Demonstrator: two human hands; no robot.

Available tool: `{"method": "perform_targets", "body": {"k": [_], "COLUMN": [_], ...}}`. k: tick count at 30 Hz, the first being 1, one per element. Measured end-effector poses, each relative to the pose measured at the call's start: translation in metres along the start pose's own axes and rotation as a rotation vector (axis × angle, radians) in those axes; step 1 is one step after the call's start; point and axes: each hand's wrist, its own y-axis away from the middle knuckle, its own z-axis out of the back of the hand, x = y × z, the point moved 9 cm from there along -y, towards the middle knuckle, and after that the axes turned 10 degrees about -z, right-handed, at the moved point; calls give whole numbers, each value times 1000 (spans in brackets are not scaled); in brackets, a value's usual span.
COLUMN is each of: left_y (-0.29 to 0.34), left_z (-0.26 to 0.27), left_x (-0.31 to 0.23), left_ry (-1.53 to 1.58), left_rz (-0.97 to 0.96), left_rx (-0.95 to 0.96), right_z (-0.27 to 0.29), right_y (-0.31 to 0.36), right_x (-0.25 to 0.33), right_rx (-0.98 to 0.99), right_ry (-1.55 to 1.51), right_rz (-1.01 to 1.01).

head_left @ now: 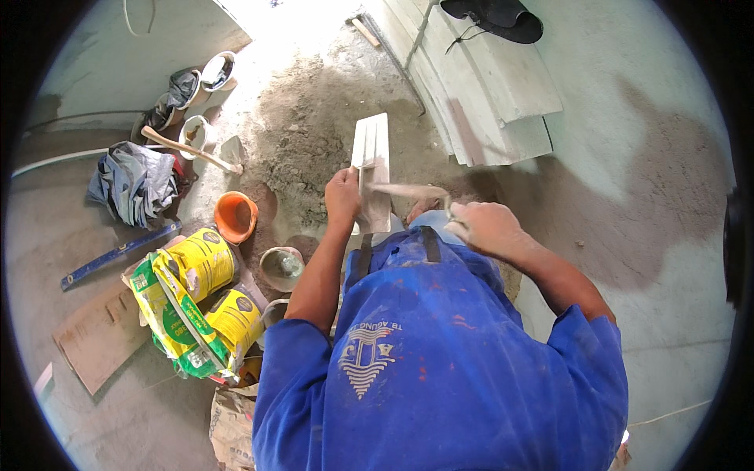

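Note:
My left hand [343, 196] is closed on the handle of a long, pale plastering float [371, 141], which I hold out in front of my body. Its ridged side faces up. In my right hand [488, 228] is a small trowel [408, 191], the fingers wrapped round its handle. The trowel's blade, coated in grey and slightly blurred, reaches left across to the float near my left hand. Whether the two touch I cannot tell. Below the tools, my knees and part of a foot show past my blue shirt [471, 353].
Left of me stand an orange bucket [236, 217], a pail of greyish liquid [282, 268] and yellow-green bags [177, 302]. Farther off are a hoe [192, 149], white buckets [217, 71], a crumpled sack [135, 182] and a blue level [119, 255]. Ahead right, stacked boards [479, 78] carry a black hat [503, 17].

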Motion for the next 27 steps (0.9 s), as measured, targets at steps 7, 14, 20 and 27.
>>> {"method": "perform_targets", "body": {"k": [7,14,20,27], "left_y": [0,18,23,1], "left_z": [-13,-56,-61,-66], "left_x": [27,-20,-15,9], "left_ry": [589,1651,2018,1594], "left_rz": [242,446,158,264], "left_rx": [-12,382,542,468], "right_z": [-1,-34,-30,-13], "right_y": [4,14,25,26], "right_x": [-57,-43,-34,-19], "right_rx": [-116,23,9,-51], "right_ry": [-804,-1120,-1191,-757], "right_rz": [-195,-325,-344,-77]}}
